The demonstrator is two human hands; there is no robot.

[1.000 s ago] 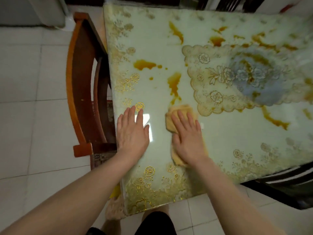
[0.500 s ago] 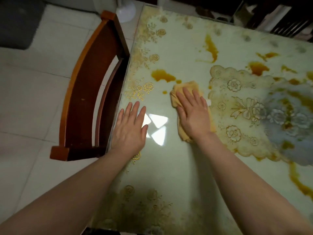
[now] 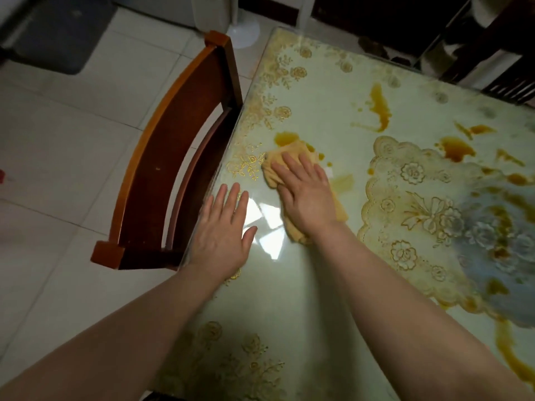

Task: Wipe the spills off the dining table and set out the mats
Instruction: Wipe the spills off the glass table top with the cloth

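A folded yellow cloth (image 3: 292, 151) is pressed onto the surface (image 3: 289, 299) by the right hand (image 3: 304, 198); its fingers (image 3: 289, 166) are laid straight and slightly spread on top of the cloth, and nothing is gripped; the cloth lies near the edge of the surface against which a wooden chair (image 3: 162, 169) is pushed, about midway along that edge; its far end is touching an amber spill (image 3: 285, 138); a longer spill (image 3: 379, 111) is seen nearer the far edge, well apart from the cloth; the left hand (image 3: 223, 235) is rested palm-down on bare surface just beside the chair-side edge, fingers extended, nothing held; a scalloped floral mat (image 3: 419, 198) is spread toward the middle of the surface, near the cloth, and is blotched with more amber stains.
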